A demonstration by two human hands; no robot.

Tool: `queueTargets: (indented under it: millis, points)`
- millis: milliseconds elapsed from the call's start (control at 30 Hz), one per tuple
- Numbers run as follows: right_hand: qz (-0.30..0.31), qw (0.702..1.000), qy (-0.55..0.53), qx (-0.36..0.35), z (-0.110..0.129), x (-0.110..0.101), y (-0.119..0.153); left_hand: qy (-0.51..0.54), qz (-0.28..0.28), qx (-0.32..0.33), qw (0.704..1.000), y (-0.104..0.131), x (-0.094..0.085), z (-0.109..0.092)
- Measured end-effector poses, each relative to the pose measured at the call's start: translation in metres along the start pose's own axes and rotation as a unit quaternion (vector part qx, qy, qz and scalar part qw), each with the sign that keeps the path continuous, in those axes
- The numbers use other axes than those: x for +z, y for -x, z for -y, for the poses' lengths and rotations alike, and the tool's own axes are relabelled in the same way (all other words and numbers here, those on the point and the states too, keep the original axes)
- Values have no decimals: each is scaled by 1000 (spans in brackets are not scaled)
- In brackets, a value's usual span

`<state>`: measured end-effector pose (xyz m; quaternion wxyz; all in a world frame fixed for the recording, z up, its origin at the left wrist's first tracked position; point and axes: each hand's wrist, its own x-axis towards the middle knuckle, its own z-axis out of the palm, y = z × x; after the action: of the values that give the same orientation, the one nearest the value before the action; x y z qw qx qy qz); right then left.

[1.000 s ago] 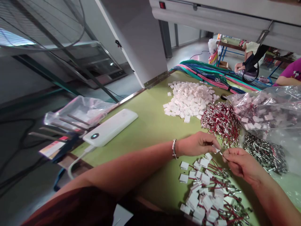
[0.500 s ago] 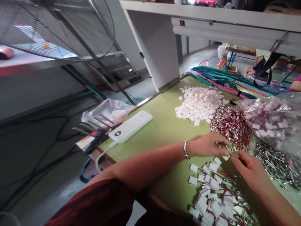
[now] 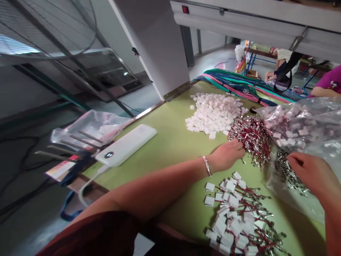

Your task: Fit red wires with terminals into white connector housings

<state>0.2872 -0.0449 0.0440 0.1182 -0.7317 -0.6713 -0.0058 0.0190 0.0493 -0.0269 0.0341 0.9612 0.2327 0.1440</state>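
Observation:
My left hand (image 3: 227, 155), with a bracelet at its wrist, reaches to the near edge of a heap of short red wires with metal terminals (image 3: 250, 137). Its fingers are curled at those wires, and what they grip is hidden. My right hand (image 3: 313, 170) is closed in a pinch over a pile of dark wires with metal ends (image 3: 289, 174) lying on clear plastic. I cannot make out what is between its fingertips. Nearer my body lie several white connectors with wires in them (image 3: 233, 202). Farther back is a heap of loose white connector housings (image 3: 211, 112).
A white power bank (image 3: 128, 144) with a cable lies on the green table (image 3: 170, 153) at left, beside a clear bag (image 3: 87, 128). Bundled coloured cables (image 3: 234, 83) run along the back. A plastic bag of connectors (image 3: 301, 121) stands at right. People sit farther off.
My hands, together at a white connector before, have parted. The left has moved to the red wires, the right to the dark wires. The connector no longer shows between them. The view has shifted right.

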Motion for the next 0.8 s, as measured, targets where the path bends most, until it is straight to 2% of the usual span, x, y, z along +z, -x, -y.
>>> queueTargets:
  millis: [100,200,267,367,467,533,600,667,733,800]
  points:
    - [95,994,48,-24,-21,-3,-3,7,1,10,1000,1,4,6]
    - [153,985,54,-59,-23,4,0,91,-57,0,994,2,0,8]
    - [177,979,86,-46,-19,11,-1,184,-132,-27,974,3,-6,8]
    - [185,972,139,-30,-10,19,-3,324,-210,-94,918,6,-18,5]
    - [175,969,167,-53,-4,27,-4,452,-196,-207,845,8,-27,4]
    - [164,969,169,-73,-5,32,-5,501,-171,-251,810,9,-29,3]
    - [153,971,166,-79,-10,35,-6,515,-141,-265,803,9,-28,1]
    - [149,973,161,-78,-16,36,-7,516,-108,-262,809,9,-26,-1]
    - [139,975,158,-67,-18,32,-8,513,-93,-257,814,9,-22,-5]
    - [102,985,134,-42,-13,25,-7,516,-86,-246,816,8,-18,-10]
